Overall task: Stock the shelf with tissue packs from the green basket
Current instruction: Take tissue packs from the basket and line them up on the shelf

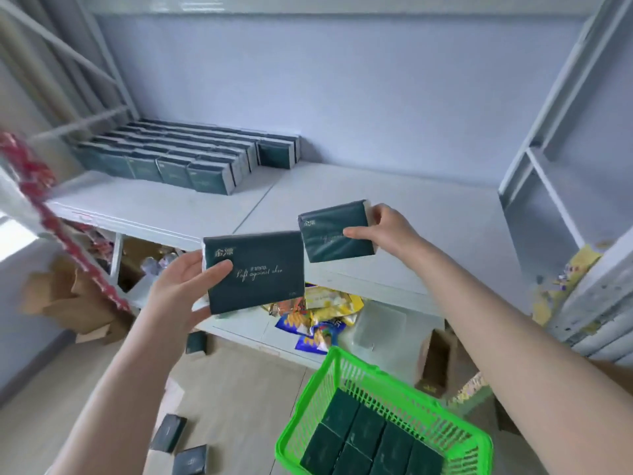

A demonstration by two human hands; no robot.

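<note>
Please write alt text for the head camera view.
The left hand holds a dark green tissue pack and the right hand another pack before a white shelf with rows of packs on its left. A green basket below holds more.

The shelf (pixel 394 200) lies bare right of the stocked tissue packs (pixel 178 159) at its back-left.

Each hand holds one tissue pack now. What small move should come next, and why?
Probably move the right hand forward and stand the right pack on the shelf, at the right end of the rows. The left hand grips the left pack too, both in the air. The rows fill only the shelf's back left, and the basket holds more.
</note>
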